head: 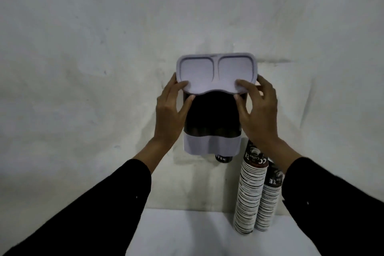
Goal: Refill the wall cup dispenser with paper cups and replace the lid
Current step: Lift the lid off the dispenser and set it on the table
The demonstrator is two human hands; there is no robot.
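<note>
The head view was dim and low in contrast, with a cool grey cast. Light was soft and diffuse; its source could not be determined. The wall (pixel 83 48) was brightest across the middle of the frame and fell off toward the upper corners. A faint shadow lay on the wall beside and below the dispenser (pixel 212 122), whose dark centre panel showed no detail. The black sleeves (pixel 93 210) in the lower corners were underexposed to near-solid black. The white table (pixel 187 235) showed no glare. Focus was soft overall, with compression smearing on the wall texture. Wide-angle distortion splayed the arms toward the lower edges.
</note>
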